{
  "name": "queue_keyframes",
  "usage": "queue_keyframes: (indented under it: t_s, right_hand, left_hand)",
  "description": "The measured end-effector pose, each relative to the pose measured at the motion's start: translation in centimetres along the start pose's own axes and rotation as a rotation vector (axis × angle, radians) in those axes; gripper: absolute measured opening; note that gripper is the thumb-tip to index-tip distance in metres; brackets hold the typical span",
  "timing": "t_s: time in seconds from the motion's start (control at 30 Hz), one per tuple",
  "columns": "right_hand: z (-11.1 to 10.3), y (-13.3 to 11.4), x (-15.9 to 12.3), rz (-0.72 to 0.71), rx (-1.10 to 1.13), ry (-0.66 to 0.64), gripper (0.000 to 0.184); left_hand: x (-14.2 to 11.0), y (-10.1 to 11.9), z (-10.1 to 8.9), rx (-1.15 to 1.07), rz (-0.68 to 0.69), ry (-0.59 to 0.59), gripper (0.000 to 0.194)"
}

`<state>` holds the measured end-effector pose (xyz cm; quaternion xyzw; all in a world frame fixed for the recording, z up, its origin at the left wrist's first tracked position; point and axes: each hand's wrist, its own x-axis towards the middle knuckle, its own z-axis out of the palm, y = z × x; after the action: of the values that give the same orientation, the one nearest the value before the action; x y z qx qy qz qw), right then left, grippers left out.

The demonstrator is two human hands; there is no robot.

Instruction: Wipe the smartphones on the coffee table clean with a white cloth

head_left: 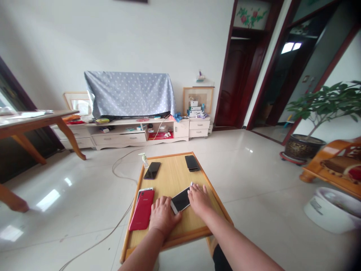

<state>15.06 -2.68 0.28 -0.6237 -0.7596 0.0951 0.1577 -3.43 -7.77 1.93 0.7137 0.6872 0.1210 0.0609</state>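
Observation:
A white-edged phone (180, 200) with a dark screen lies on the small wooden table (172, 177). My left hand (163, 215) rests at the phone's near end with its fingers curled against it. My right hand (199, 198) lies flat along the phone's right side, fingers stretched out and touching its edge. A red phone (142, 209) lies face down just left of my left hand, partly over a white phone. Two dark phones lie further back, one (152, 170) at the left and one (192, 163) at the right.
A small pump bottle (144, 160) stands at the table's far left corner. A cable (118, 169) trails over the tiled floor to the left. A TV cabinet (132, 131) stands at the wall, a potted plant (313, 124) and wooden chair (335, 165) to the right.

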Motion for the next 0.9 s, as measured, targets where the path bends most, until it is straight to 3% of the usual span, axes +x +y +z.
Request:
queue_keyframes:
  t_s: [0.27,0.43,0.53,0.63,0.8,0.9]
  right_hand:
    - [0.4,2.0,-5.9,-0.163,-0.033,-0.014,0.057]
    - [-0.1,0.0,-5.3,-0.082,-0.011,0.013,0.056]
    - [0.3,-1.9,-5.4,-0.224,0.070,0.002,0.055]
    - [0.3,-2.2,-5.2,-0.321,0.109,-0.018,0.053]
    - [0.1,-0.4,-3.4,-0.042,0.012,0.039,0.054]
    - [0.8,-0.6,-3.6,-0.141,0.039,0.019,0.055]
  left_hand:
    - [0.1,-0.4,0.5,0.001,0.009,-0.003,0.059]
    - [0.1,-0.4,0.4,-0.010,0.005,0.008,0.059]
    - [0.1,-0.5,0.3,-0.008,0.005,-0.012,0.059]
    - [0.1,-0.5,0.1,-0.010,0.003,-0.036,0.060]
    - [0.1,-0.3,-0.1,-0.007,0.004,-0.032,0.059]
    - [0.1,-0.2,-0.1,-0.016,0.001,-0.012,0.060]
